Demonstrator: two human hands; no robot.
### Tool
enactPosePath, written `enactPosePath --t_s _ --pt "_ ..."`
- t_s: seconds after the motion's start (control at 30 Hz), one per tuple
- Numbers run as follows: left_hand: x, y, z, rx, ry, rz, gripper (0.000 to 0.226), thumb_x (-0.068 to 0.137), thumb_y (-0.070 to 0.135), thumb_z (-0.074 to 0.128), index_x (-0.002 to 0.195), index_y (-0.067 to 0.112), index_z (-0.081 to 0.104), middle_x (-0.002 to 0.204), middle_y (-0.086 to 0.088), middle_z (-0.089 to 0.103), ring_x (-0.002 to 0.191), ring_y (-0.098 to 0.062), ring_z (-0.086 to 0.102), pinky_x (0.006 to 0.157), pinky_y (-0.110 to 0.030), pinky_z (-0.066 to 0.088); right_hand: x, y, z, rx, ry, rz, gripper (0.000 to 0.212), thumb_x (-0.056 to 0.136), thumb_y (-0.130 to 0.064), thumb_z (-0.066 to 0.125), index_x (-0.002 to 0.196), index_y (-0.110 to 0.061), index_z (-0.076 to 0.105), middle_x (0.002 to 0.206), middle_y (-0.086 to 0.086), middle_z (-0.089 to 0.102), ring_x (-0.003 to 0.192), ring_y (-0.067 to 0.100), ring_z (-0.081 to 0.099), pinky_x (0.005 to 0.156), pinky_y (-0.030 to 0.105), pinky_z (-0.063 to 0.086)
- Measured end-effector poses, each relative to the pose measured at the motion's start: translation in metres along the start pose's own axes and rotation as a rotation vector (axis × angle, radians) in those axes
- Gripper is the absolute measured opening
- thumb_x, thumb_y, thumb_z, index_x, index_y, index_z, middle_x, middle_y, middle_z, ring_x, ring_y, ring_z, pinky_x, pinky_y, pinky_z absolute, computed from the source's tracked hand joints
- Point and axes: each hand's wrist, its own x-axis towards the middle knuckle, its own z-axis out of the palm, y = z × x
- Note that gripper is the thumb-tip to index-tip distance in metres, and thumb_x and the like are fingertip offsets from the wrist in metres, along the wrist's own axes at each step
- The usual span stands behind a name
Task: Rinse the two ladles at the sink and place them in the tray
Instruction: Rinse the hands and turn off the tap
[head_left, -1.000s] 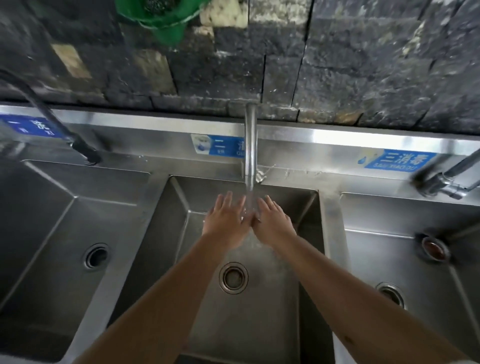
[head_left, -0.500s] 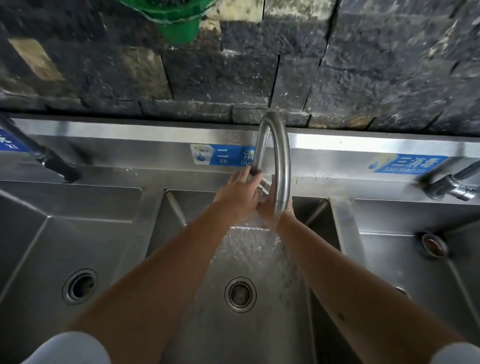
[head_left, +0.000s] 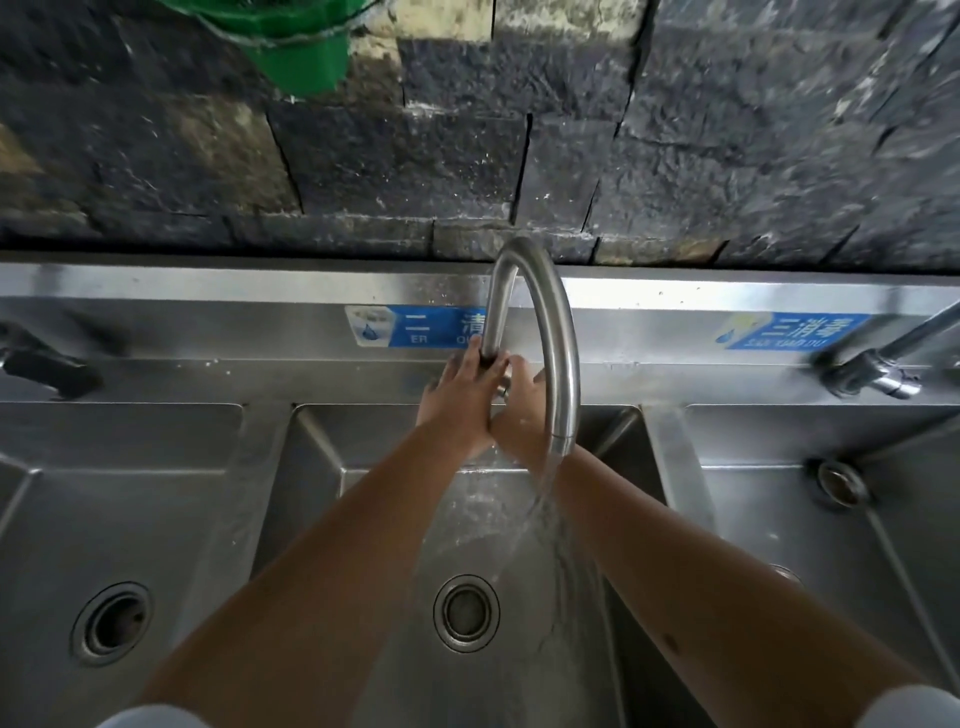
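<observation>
Both hands at the faucet base, water running.
Left hand (head_left: 460, 402) fingers wrap the faucet (head_left: 558, 332) stem; right hand (head_left: 522, 410) touches beside them, its fingers hidden, grip unclear; the stream falls nearer than both into the sink (head_left: 332, 509).

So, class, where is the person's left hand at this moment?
In the head view, the left hand is at the base of the curved faucet, behind the middle sink basin, touching the right hand.

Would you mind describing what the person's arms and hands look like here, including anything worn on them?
Both forearms are bare from the hands up to short, pale grey-white sleeves that show only at the bottom corners of the picture. The left hand and right hand wear no gloves, and no watch, bracelet or ring is visible. A small dark mark shows on the right forearm.
</observation>
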Motion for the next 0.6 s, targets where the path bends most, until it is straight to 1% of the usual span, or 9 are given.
enactPosePath --t_s 0.07,0.2,0.23,0.33,0.4,0.43,0.5,0.53,0.6 --pt "0.001 -0.001 0.001 -0.021 0.004 0.009 0.099 0.078 0.028 0.076 0.151 0.044 0.011 0.165 0.004 -0.006 0.151 -0.027 0.007 0.113 -0.056 0.027 -0.002 0.001 0.001 -0.15 0.037 -0.032 0.091 0.081 -0.013 0.071 0.155 -0.013 0.018 0.148 0.011 0.043 0.128 0.025 0.054 0.102 0.041 0.053" --pt "0.001 -0.004 0.004 -0.014 0.019 0.032 0.099 0.079 0.031 0.073 0.151 0.045 0.007 0.166 0.003 -0.006 0.151 -0.026 0.008 0.114 -0.053 0.026 0.0 0.005 0.002 -0.468 0.055 -0.185 0.085 0.087 -0.027 0.06 0.155 -0.004 0.014 0.153 0.016 0.037 0.138 0.028 0.044 0.117 0.036 0.035" --pt "0.002 -0.004 0.004 -0.019 0.026 0.034 0.099 0.079 0.031 0.073 0.151 0.045 0.007 0.166 0.003 -0.006 0.151 -0.025 0.008 0.114 -0.053 0.026 0.003 0.006 0.0 -0.521 0.056 -0.212 0.083 0.089 -0.03 0.058 0.155 -0.005 0.014 0.155 0.017 0.034 0.141 0.027 0.041 0.12 0.032 0.03" --pt "0.002 -0.005 0.006 -0.053 0.046 0.036 0.098 0.077 0.024 0.075 0.15 0.044 0.012 0.166 0.004 -0.004 0.15 -0.025 0.013 0.113 -0.053 0.029 0.007 0.012 -0.007 -0.546 -0.008 -0.255 0.082 0.092 -0.028 0.059 0.156 -0.007 0.012 0.16 0.019 0.025 0.148 0.031 0.03 0.116 0.012 0.026" --pt "0.002 -0.005 0.008 -0.069 0.044 0.036 0.104 0.073 0.017 0.076 0.15 0.044 0.012 0.165 0.005 -0.007 0.15 -0.025 0.016 0.111 -0.052 0.033 0.009 0.019 -0.014 -0.668 -0.004 -0.268 0.099 0.084 -0.038 0.065 0.158 -0.011 0.005 0.163 0.018 0.02 0.152 0.031 0.02 0.122 0.025 0.013" --pt "0.002 -0.005 0.008 -0.077 0.04 0.033 0.106 0.072 0.014 0.076 0.15 0.044 0.011 0.165 0.006 -0.008 0.15 -0.025 0.017 0.11 -0.051 0.034 0.009 0.022 -0.015 -0.755 -0.001 -0.291 0.105 0.081 -0.044 0.066 0.158 -0.012 0.001 0.164 0.019 0.019 0.152 0.031 0.017 0.122 0.032 0.007" --pt "0.002 -0.005 0.008 -0.078 0.04 0.032 0.107 0.07 0.014 0.075 0.151 0.043 0.011 0.165 0.006 -0.009 0.15 -0.025 0.017 0.11 -0.051 0.034 0.01 0.02 -0.014 -0.834 -0.011 -0.309 0.109 0.081 -0.051 0.064 0.158 -0.013 -0.003 0.164 0.02 0.019 0.153 0.033 0.013 0.117 0.036 -0.005" --pt "0.002 -0.005 0.007 -0.062 0.04 0.037 0.106 0.07 0.016 0.076 0.151 0.042 0.012 0.165 0.006 -0.008 0.15 -0.025 0.017 0.11 -0.051 0.033 0.01 0.019 -0.013 -0.844 -0.025 -0.309 0.11 0.081 -0.052 0.063 0.158 -0.012 -0.005 0.164 0.019 0.018 0.153 0.033 0.013 0.116 0.037 -0.007" --pt "0.002 -0.006 0.005 -0.015 0.023 0.046 0.105 0.071 0.024 0.078 0.151 0.041 0.011 0.165 0.004 -0.008 0.15 -0.027 0.015 0.112 -0.053 0.03 0.008 0.015 -0.013 -0.838 -0.05 -0.274 0.113 0.081 -0.052 0.064 0.158 -0.01 -0.007 0.165 0.017 0.016 0.153 0.033 0.014 0.12 0.037 0.001"
